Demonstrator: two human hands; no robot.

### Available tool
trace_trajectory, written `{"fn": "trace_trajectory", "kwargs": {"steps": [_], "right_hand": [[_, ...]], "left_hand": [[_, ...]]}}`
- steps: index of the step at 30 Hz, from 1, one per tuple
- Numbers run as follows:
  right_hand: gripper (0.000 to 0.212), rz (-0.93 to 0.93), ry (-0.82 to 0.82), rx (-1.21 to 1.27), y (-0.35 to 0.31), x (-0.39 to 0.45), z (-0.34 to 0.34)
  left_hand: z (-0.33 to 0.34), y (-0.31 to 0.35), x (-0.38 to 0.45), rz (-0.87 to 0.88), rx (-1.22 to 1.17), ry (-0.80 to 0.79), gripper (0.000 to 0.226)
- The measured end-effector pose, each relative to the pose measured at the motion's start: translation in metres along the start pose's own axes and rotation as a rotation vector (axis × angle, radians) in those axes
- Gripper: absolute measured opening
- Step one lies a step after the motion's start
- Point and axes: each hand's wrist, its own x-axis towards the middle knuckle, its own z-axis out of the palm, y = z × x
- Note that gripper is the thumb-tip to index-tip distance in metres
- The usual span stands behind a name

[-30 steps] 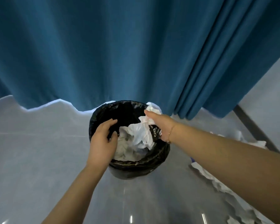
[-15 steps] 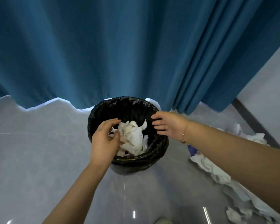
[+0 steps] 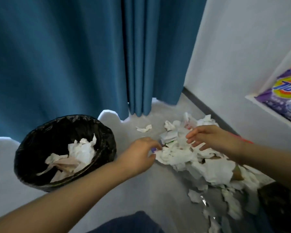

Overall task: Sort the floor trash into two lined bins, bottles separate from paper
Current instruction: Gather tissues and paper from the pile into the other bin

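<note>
A pale grey, glossy floor (image 3: 141, 190) meets a white wall (image 3: 233, 56) with a dark skirting strip, and a heavy blue pleated curtain (image 3: 65, 56) hangs down to the floor across the back. One round bin lined with a black plastic bag (image 3: 32, 148) stands on the left just in front of the curtain; inside it lie several crumpled white paper pieces (image 3: 81, 152). A second dark bag-lined shape (image 3: 279, 204) shows at the lower right edge, too cut off to tell more. Between them, along the wall, spreads one loose heap of crumpled white paper and tissue (image 3: 200, 162), with a single stray white scrap (image 3: 144, 128) apart from it near the curtain. The left hand (image 3: 138, 157) reaches to the heap's near edge, its curled fingers touching the paper there, though whether it grips any cannot be told. The right hand (image 3: 207, 138) hovers over the heap with fingers spread and slack, holding nothing. On a white ledge at the right lies one purple detergent bag (image 3: 282, 96) reading "Tide".
</note>
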Motion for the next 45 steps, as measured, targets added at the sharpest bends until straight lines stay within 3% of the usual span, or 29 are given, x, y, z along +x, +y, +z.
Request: {"fn": "trace_trajectory", "kwargs": {"steps": [7,10,15,20,22,25,29,32,37,40,45], "right_hand": [[0.017,0.098,0.004,-0.216,0.096,0.022,-0.057],[0.020,0.151,-0.011,-0.294,0.138,0.045,-0.057],[0.024,0.100,-0.091,-0.442,0.169,0.077,-0.038],[0.029,0.094,-0.062,-0.469,0.176,0.100,-0.024],[0.030,0.106,-0.054,-0.458,0.178,0.103,-0.020],[0.029,0.094,-0.060,-0.481,0.179,0.097,-0.017],[0.028,0.082,-0.076,-0.520,0.178,0.085,-0.020],[0.029,0.066,-0.053,-0.484,0.176,0.074,-0.027],[0.023,0.058,-0.052,-0.463,0.179,0.065,-0.029],[0.025,0.074,-0.034,-0.418,0.184,0.067,-0.023],[0.024,0.109,0.010,-0.257,0.191,0.076,0.000]], "left_hand": [[0.051,0.028,0.101,0.134,0.618,-0.550,0.040],[0.086,0.022,0.139,0.157,0.711,-0.630,0.040],[0.147,-0.025,0.152,-0.141,0.540,-0.587,0.064],[0.173,-0.049,0.146,-0.301,0.389,-0.539,0.078],[0.183,-0.054,0.146,-0.352,0.328,-0.538,0.068],[0.184,-0.054,0.145,-0.256,0.292,-0.428,0.034],[0.173,-0.050,0.143,-0.256,-0.002,-0.235,0.015],[0.153,-0.042,0.134,-0.231,-0.252,-0.041,0.026],[0.129,-0.028,0.126,-0.392,-0.772,0.007,0.036],[0.137,-0.032,0.125,-0.541,-0.795,0.065,0.030],[0.155,-0.044,0.119,-0.667,-0.796,-0.017,0.017]]}}
